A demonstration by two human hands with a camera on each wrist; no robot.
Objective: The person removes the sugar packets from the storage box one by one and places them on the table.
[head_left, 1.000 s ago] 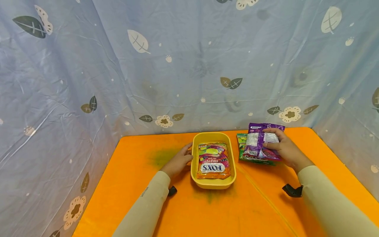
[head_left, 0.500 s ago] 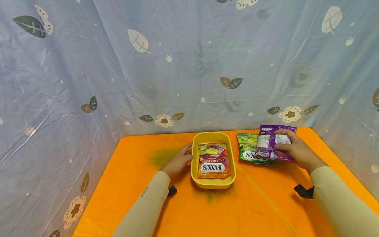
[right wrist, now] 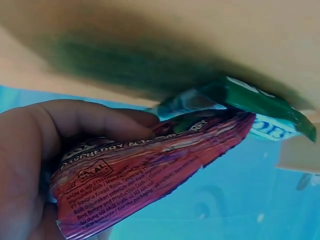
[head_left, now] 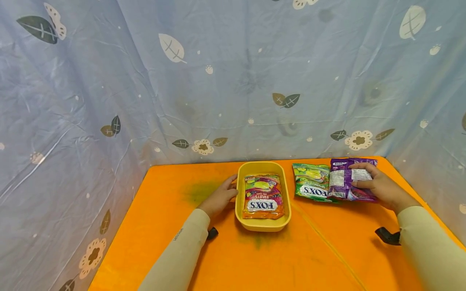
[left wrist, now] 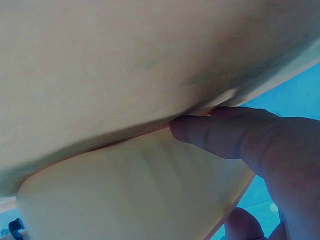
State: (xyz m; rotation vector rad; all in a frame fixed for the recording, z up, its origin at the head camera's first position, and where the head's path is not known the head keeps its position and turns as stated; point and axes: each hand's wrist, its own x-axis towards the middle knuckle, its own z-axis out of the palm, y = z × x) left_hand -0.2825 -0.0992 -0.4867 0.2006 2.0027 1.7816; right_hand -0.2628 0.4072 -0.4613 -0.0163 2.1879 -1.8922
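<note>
In the head view my left hand (head_left: pixel 219 199) is at the left side of a yellow plastic tray (head_left: pixel 263 227), fingertips right at the rim. The left wrist view shows a straight digit touching the tray's outer wall (left wrist: pixel 125 195). Inside the tray lies a red and orange Fox's Fruits candy bag (head_left: pixel 263 197). To the right, my right hand (head_left: pixel 386 188) grips a purple Fox's candy bag (head_left: pixel 339 180), printed back facing up. Its fingers bend over the bag in the right wrist view. A green Fox's Spring Tea candy bag (head_left: pixel 311 182) lies beside it, partly overlapped by the purple one.
An orange-covered table (head_left: pixel 291 258) bears everything, with a faint crease running toward the front right. A patterned light-blue curtain (head_left: pixel 218 81) rises behind and along both sides. Black wrist camera mounts (head_left: pixel 388 236) stick out by the sleeves.
My right hand has moved right with the purple candy bag, sliding off the green bag and uncovering most of it. The left hand and tray have stayed in place.
</note>
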